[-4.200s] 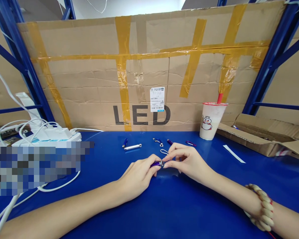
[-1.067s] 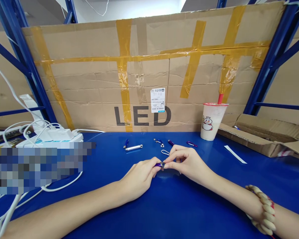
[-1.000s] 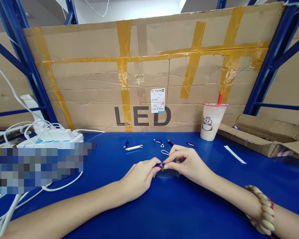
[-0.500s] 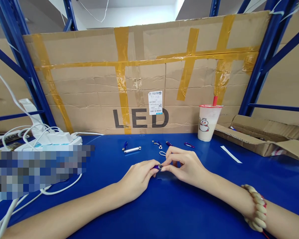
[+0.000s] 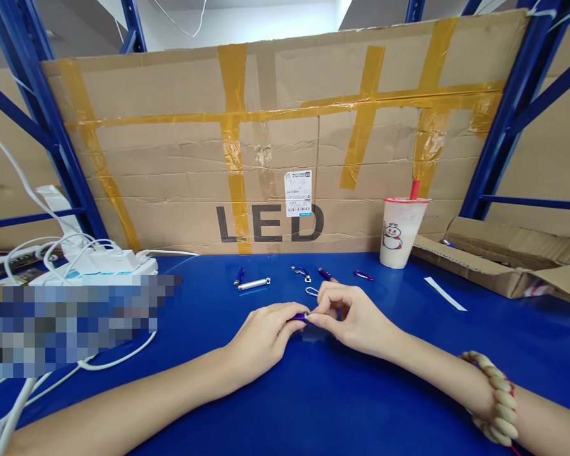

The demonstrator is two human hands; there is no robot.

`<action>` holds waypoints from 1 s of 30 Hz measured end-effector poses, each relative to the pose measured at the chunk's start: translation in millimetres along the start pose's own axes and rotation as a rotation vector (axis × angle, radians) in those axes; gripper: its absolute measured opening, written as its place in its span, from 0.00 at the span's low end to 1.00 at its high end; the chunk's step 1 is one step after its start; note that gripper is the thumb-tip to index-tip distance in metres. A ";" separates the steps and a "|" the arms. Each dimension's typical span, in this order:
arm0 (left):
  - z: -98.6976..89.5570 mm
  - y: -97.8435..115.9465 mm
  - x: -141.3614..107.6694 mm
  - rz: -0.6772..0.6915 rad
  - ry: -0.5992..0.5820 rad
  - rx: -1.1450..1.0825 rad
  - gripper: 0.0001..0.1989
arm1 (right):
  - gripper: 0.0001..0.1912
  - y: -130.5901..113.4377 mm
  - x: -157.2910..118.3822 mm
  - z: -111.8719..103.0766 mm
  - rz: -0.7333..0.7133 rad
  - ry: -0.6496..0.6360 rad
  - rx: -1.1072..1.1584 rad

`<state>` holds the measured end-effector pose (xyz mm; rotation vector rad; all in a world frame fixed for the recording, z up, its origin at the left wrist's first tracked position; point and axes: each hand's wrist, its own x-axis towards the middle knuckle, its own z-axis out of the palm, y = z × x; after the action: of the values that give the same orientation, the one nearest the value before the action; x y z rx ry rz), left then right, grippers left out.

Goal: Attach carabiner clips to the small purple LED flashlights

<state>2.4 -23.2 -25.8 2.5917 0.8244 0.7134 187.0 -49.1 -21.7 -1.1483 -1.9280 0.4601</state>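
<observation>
My left hand (image 5: 261,335) pinches a small dark blue-purple cylinder (image 5: 298,317) between thumb and fingers, just above the blue table. At the cylinder's right end, my right hand (image 5: 354,320) has its thumb and index fingertips pressed together; what they grip there is too small to make out. Beyond the hands lie a silver tube (image 5: 254,284), a short blue piece (image 5: 239,277), small metal and blue parts (image 5: 301,273), a purple cylinder (image 5: 327,274), a white loop (image 5: 311,291) and a purple carabiner-like ring (image 5: 363,275).
A drink cup (image 5: 399,234) with a red straw stands at the back right, beside an open cardboard box (image 5: 498,272). A white strip (image 5: 445,294) lies before them. White cables and a power strip (image 5: 109,263) occupy the left. Taped cardboard (image 5: 180,171) rises behind.
The right fingertips have shifted slightly at the cylinder's end, where less of the dark metallic tip shows. The view has shifted a little.
</observation>
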 end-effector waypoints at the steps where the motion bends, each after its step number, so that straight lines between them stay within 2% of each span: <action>1: 0.1 0.2 -0.1 -0.004 0.001 0.005 0.13 | 0.13 -0.3 0.4 0.3 0.019 -0.007 0.024; 9: -0.4 0.5 0.1 -0.031 0.018 0.000 0.14 | 0.16 -1.7 2.6 1.5 0.117 -0.036 0.153; 16: -0.1 -1.1 1.4 -0.043 0.063 -0.078 0.14 | 0.16 1.5 3.8 0.1 0.106 -0.028 0.124; 24: 0.1 -3.6 2.7 -0.108 0.029 -0.161 0.13 | 0.15 7.5 3.1 -2.5 0.026 -0.006 -0.122; 27: -0.1 -3.4 3.1 -0.140 0.039 -0.208 0.12 | 0.15 6.5 4.5 -7.9 0.027 0.070 -0.209; 30: -1.1 -2.4 4.7 -0.178 0.079 -0.254 0.11 | 0.13 7.6 7.9 -19.5 0.022 0.206 -0.376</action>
<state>4.1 -18.2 -24.3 2.2469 0.9098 0.8143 204.9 -40.3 -11.5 -1.3956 -1.8666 -0.0168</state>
